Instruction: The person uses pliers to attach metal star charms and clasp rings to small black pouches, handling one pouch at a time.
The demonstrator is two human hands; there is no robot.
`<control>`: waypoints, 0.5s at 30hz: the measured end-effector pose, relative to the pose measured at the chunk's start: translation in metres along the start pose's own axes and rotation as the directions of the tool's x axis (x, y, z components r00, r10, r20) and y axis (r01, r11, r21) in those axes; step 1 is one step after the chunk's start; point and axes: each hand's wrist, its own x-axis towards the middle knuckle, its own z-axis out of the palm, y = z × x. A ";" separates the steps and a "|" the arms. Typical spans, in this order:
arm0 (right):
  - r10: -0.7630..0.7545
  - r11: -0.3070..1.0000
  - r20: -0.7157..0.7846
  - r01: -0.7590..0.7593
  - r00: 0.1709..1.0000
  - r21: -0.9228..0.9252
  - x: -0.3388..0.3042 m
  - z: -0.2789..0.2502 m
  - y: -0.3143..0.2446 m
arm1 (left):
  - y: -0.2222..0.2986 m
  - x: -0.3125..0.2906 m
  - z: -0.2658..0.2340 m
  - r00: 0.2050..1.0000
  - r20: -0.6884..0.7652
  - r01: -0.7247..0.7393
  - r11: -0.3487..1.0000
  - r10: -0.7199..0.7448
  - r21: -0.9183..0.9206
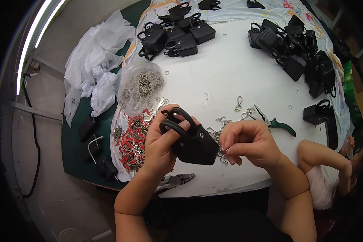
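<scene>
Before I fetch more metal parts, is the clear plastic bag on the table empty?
Not empty: a heap of silvery metal pieces shows through the clear plastic bag. Whether it's full, I cannot tell.

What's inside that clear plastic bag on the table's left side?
The clear plastic bag holds a heap of small silver metal hardware; pieces beneath the top layer are hidden.

From where I stood, the tiny thing point(225, 151) in the right hand point(252, 141) was too small to make out. The black bag point(195, 143) hid part of the left hand point(158, 149); the left forearm point(139, 191) covered some of the grey pliers point(176, 181).
</scene>
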 end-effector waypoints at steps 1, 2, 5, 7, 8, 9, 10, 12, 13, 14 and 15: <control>0.001 1.000 0.036 0.000 0.999 -0.029 -0.001 0.002 -0.001 | 0.004 -0.003 -0.003 0.996 0.034 0.083 0.995 -0.081 -0.047; -0.003 0.998 0.038 0.005 0.999 -0.059 -0.001 0.003 -0.001 | 0.007 -0.005 0.000 0.991 0.042 0.130 0.992 -0.129 -0.011; -0.005 0.990 0.041 0.011 0.999 -0.143 -0.003 0.007 0.004 | 0.002 -0.013 0.002 0.979 0.011 0.202 0.970 -0.206 0.134; -0.058 0.970 0.101 0.080 0.993 -0.229 -0.002 0.010 0.008 | 0.000 -0.016 0.002 0.974 0.023 0.216 0.957 -0.225 0.195; -0.082 0.956 0.132 0.116 0.988 -0.269 -0.002 0.011 0.010 | 0.001 -0.017 0.001 0.972 0.049 0.217 0.955 -0.232 0.201; -0.070 0.950 0.126 0.105 0.990 -0.294 -0.002 0.012 0.010 | 0.003 -0.017 0.001 0.969 0.076 0.216 0.954 -0.236 0.207; -0.058 0.943 0.121 0.094 0.991 -0.320 -0.003 0.012 0.009 | 0.005 -0.017 0.000 0.964 0.099 0.218 0.945 -0.248 0.242; -0.055 0.927 0.112 0.093 0.992 -0.365 -0.004 0.013 0.010 | 0.009 -0.018 0.000 0.951 0.146 0.218 0.925 -0.273 0.313; -0.066 0.917 0.109 0.103 0.992 -0.385 -0.004 0.014 0.011 | 0.009 -0.019 0.002 0.955 0.140 0.202 0.920 -0.261 0.336; -0.076 0.907 0.107 0.113 0.991 -0.405 -0.005 0.014 0.011 | 0.008 -0.019 0.004 0.959 0.135 0.187 0.914 -0.249 0.359; -0.130 0.854 0.142 0.184 0.981 -0.486 -0.004 0.014 0.011 | 0.008 -0.021 0.005 0.964 0.124 0.172 0.907 -0.236 0.385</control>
